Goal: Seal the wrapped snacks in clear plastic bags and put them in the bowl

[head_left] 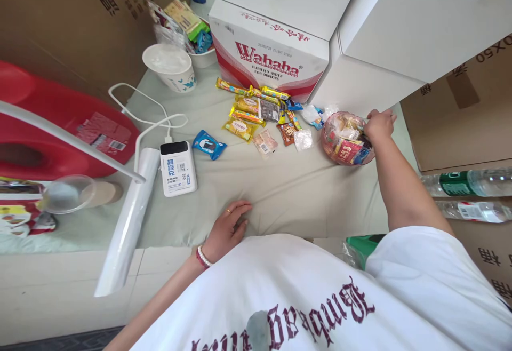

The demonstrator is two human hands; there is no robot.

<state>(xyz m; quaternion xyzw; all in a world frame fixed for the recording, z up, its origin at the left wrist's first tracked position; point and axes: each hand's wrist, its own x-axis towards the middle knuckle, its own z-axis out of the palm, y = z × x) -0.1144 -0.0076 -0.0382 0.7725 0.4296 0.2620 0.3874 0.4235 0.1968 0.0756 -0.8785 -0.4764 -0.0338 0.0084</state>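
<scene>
My left hand rests on the cloth-covered table near its front edge, empty, with fingers loosely stretched. At the right, my right hand is closed at the rim of a clear pinkish bowl; its fingertips are partly hidden. Wrapped snacks fill this bowl. Left of it lie a clear-wrapped piece, a brown cookie packet and a pale packet. Several yellow packets lie in a loose pile behind them. A blue packet sits apart on the left.
A Wahaha water carton stands behind the snacks, beside white boxes. At left are a power bank with a white cable, a plastic roll, a paper cup, a snack tub and a red jug. Bottles lie right.
</scene>
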